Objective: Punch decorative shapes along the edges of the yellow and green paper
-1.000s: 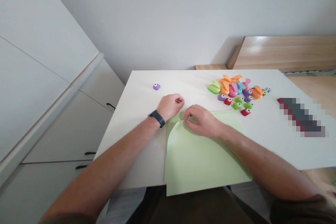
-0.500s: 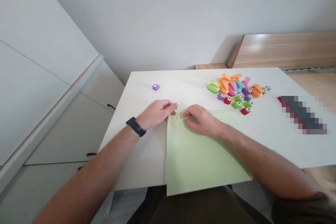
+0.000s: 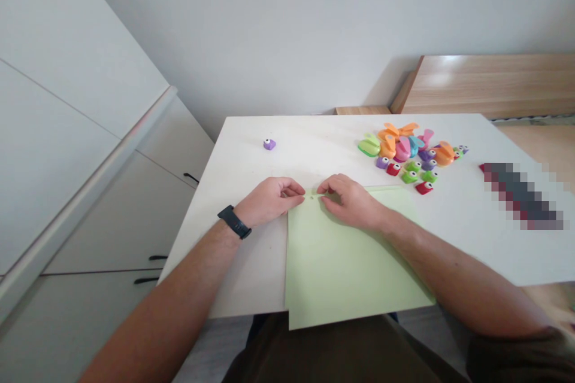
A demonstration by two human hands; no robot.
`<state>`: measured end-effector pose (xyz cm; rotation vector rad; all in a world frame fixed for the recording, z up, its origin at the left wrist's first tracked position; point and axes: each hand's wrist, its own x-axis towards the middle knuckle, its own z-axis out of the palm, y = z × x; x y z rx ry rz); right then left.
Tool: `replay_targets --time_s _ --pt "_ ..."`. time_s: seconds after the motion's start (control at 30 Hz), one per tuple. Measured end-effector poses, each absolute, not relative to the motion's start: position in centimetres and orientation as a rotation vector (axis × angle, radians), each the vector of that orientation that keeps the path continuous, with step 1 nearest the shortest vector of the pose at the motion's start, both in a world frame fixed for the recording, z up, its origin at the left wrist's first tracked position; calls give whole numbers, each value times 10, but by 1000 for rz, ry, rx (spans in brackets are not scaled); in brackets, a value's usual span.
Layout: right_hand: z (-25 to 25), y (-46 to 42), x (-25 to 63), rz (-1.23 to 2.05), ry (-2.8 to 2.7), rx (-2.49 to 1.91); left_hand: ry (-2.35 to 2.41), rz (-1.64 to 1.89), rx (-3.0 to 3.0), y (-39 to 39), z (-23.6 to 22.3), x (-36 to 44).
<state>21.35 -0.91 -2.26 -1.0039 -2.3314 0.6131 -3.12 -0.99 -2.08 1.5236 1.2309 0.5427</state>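
A pale green paper sheet [image 3: 354, 263] lies on the white table [image 3: 215, 191], its near end hanging over the front edge. My left hand [image 3: 269, 200] pinches the sheet's upper left edge, and a black wristband [image 3: 234, 222] circles that wrist. My right hand [image 3: 350, 203] grips the same top edge a little further right, its fingertips close to the left fingertips. Between the hands, a small punched hole [image 3: 311, 196] shows in the paper. Beyond the sheet lies a heap of colourful craft punches [image 3: 404, 152].
A small purple punch [image 3: 269, 144] sits alone at the table's far left. White cabinets [image 3: 103, 209] with black handles stand to the left. A pixelated object [image 3: 521, 197] lies at the right, with a wooden board [image 3: 485, 81] behind the table.
The sheet's curled top corner has flattened, and a row of small holes appeared along its edge. My left hand moved left, then back toward the right hand.
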Motion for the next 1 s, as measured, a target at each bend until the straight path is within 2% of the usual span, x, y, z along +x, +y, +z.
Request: replay_targets --time_s 0.57,0.83,1.0 --pt "-22 9 226 554 -2181 -1248 1263 555 1591 -12 -23 -46" --pt "24 13 221 481 -2281 -1254 1219 563 1527 -13 -23 -47" --pt "46 44 189 442 -2428 -1279 1199 567 1542 -13 -22 -47"
